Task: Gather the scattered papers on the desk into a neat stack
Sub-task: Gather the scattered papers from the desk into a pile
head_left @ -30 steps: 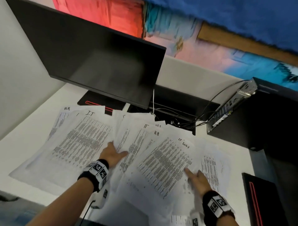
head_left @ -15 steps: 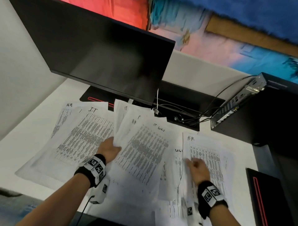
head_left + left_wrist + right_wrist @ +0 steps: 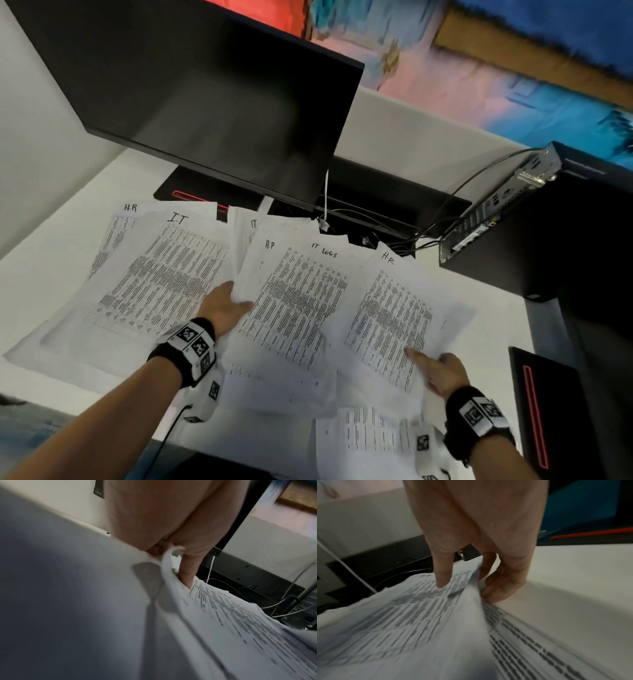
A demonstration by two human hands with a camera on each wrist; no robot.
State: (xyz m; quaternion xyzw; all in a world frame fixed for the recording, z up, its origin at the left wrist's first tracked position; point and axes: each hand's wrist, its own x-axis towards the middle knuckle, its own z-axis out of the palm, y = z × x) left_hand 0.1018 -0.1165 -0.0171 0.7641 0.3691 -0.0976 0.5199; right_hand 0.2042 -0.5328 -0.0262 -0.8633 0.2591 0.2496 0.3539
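Printed sheets lie fanned across the white desk [image 3: 41,281]. My left hand [image 3: 224,306] grips the left edge of a lifted bundle topped by the sheet marked "IT LOGS" [image 3: 298,305]; in the left wrist view the thumb [image 3: 187,573] presses on that bundle [image 3: 240,615]. My right hand [image 3: 436,371] pinches the lower edge of the "HR" sheet [image 3: 390,318], thumb [image 3: 442,574] on top and fingers [image 3: 501,588] beneath the paper [image 3: 402,615]. A large "I.T" sheet [image 3: 164,274] lies flat at the left. More sheets [image 3: 370,435] lie near the front edge.
A black monitor [image 3: 205,96] hangs over the back of the desk, its base [image 3: 185,195] behind the papers. Cables [image 3: 428,219] run to a small black computer [image 3: 513,212] at the right. A black device with a red stripe [image 3: 541,411] stands at the right front.
The left hand has drawn the "IT LOGS" bundle leftward and lifted it. The right hand has taken hold of the "HR" sheet and moved it toward the bundle.
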